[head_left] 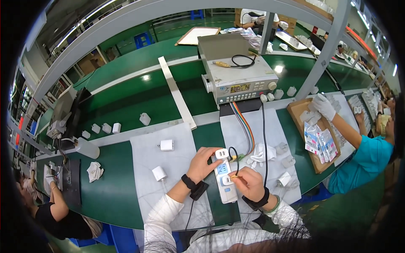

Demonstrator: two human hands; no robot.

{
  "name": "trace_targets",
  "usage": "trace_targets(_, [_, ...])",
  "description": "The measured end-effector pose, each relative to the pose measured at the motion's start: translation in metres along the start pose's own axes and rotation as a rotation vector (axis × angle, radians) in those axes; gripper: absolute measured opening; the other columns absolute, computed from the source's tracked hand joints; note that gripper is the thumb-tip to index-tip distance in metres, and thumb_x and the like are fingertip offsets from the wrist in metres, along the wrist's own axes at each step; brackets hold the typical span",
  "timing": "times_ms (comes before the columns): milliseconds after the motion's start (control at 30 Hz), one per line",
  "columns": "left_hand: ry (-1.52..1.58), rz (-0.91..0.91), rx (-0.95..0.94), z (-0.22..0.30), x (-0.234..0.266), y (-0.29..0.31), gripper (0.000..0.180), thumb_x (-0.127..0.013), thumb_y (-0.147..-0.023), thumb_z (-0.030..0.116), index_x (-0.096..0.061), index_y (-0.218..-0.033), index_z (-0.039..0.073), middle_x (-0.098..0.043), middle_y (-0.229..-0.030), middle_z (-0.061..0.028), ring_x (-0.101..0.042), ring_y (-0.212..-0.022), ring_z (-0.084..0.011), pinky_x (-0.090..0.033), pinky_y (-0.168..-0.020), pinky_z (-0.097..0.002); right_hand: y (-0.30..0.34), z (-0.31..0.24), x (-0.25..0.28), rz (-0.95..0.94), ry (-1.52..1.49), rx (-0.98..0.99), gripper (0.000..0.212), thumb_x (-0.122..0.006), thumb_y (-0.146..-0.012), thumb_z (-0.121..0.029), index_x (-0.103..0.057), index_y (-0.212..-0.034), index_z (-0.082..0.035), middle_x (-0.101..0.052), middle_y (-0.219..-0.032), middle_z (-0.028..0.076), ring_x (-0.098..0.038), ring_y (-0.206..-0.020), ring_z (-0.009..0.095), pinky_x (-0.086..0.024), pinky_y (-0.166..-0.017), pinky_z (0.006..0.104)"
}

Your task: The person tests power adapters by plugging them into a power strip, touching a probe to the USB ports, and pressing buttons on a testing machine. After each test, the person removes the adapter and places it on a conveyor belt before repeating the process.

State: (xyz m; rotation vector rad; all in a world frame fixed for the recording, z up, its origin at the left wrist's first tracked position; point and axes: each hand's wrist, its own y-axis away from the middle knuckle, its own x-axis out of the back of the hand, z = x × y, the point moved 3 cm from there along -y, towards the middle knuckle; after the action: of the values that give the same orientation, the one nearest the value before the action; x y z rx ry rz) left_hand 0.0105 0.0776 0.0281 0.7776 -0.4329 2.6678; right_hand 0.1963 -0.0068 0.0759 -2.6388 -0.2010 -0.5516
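A white power strip [228, 195] lies in front of me, two white chargers plugged into it. At its far end, my left hand [203, 165] is closed round the upper charger [221, 153], whose two ports face up, and the thumb rests along the strip. My right hand [249, 184] pinches the yellowish plug [233, 177] of a short black cable at the lower charger [227, 180]. Whether that plug sits fully in the port I cannot tell. Two more chargers, one [167, 145] farther off and one [159, 173] nearer, lie left of my left hand.
A bench test instrument [236, 80] with a small screen stands ahead, a rainbow ribbon cable [247, 130] running from it. White gloves [262, 155] and several chargers lie at right. Beyond is a cardboard tray [322, 168], where a co-worker's gloved hand [324, 105] reaches in. Another person sits left.
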Motion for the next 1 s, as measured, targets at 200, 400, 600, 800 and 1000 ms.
trace_targets(200, [0.607, 0.250, -0.034, -0.011, 0.019, -0.011, 0.053, -0.069, -0.083, 0.013, -0.053, -0.133, 0.012, -0.060, -0.104, -0.0083, -0.055, -0.099, -0.0230, -0.048, -0.086, -0.0298, 0.001, 0.012, -0.008, -0.049, 0.002, 0.011, 0.016, -0.070, -0.082, -0.010, -0.067, -0.096, -0.004, -0.057, -0.073, 0.007, -0.055, -0.056, 0.016, -0.042, -0.050, 0.0266])
trace_targets(400, [-0.490, 0.123, -0.165, -0.013, 0.083, -0.130, 0.046, -0.061, -0.081, 0.008, -0.054, -0.127, 0.007, -0.057, -0.114, -0.0163, -0.060, -0.099, -0.0332, -0.050, -0.087, -0.0396, 0.002, 0.027, -0.009, -0.137, -0.110, 0.021, 0.019, -0.071, -0.083, -0.011, -0.066, -0.101, -0.004, -0.057, -0.075, 0.007, -0.057, -0.058, 0.015, -0.044, -0.053, 0.0259])
trace_targets(600, [-0.788, -0.092, 0.144, -0.062, 0.061, -0.185, 0.031, -0.062, -0.077, 0.009, -0.060, -0.107, 0.008, -0.063, -0.106, -0.0165, -0.061, -0.101, -0.0368, -0.051, -0.085, -0.0451, 0.009, 0.038, -0.011, -0.152, -0.198, 0.011, 0.020, -0.069, -0.085, -0.011, -0.066, -0.104, -0.004, -0.059, -0.079, 0.008, -0.058, -0.063, 0.014, -0.046, -0.057, 0.0245])
trace_targets(800, [-1.421, -0.330, 0.453, -0.112, 0.127, -0.186, 0.037, -0.056, -0.088, 0.028, -0.061, -0.123, 0.018, -0.063, -0.123, -0.0046, -0.057, -0.115, -0.0284, -0.049, -0.083, -0.0524, 0.010, 0.038, -0.008, -0.167, -0.164, -0.001, 0.022, -0.070, -0.085, -0.011, -0.067, -0.105, -0.004, -0.059, -0.082, 0.008, -0.059, -0.064, 0.015, -0.047, -0.058, 0.0247])
trace_targets(1000, [-1.634, -0.239, 0.727, -0.193, 0.210, -0.101, 0.030, -0.051, -0.094, 0.026, -0.056, -0.123, 0.020, -0.055, -0.114, -0.0091, -0.057, -0.105, -0.0291, -0.049, -0.070, -0.0454, 0.002, 0.025, -0.017, -0.176, -0.137, 0.066, 0.022, -0.069, -0.085, -0.011, -0.067, -0.106, -0.006, -0.059, -0.082, 0.007, -0.059, -0.065, 0.017, -0.047, -0.058, 0.0260])
